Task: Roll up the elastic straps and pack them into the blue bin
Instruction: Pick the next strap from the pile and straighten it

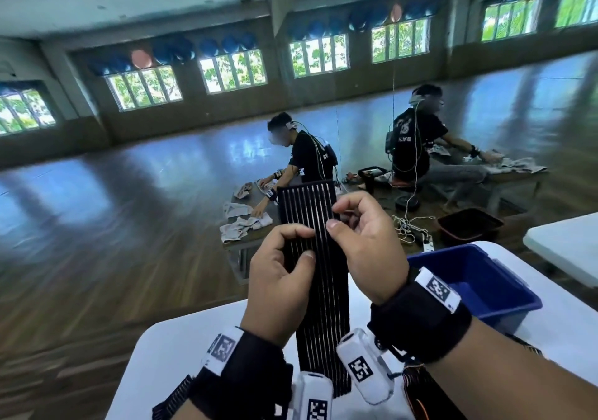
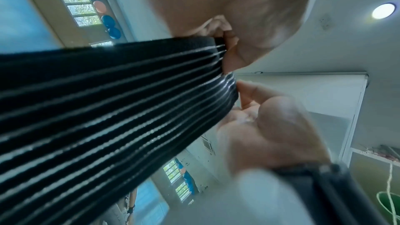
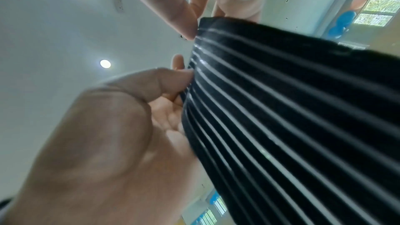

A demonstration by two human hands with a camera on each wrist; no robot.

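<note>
At the bottom centre of the frame, a black elastic strap with thin pale lines is held upright above the white bench. Its left edge is pinched by the left hand and its right edge by the right hand (fingers curled on the fabric). The blue bin sits at the right of the frame, apart from the strap.

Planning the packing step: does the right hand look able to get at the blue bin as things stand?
Probably yes: the blue bin sits open-topped just beside the right hand, nothing between them, but that hand is busy pinching the strap.
</note>
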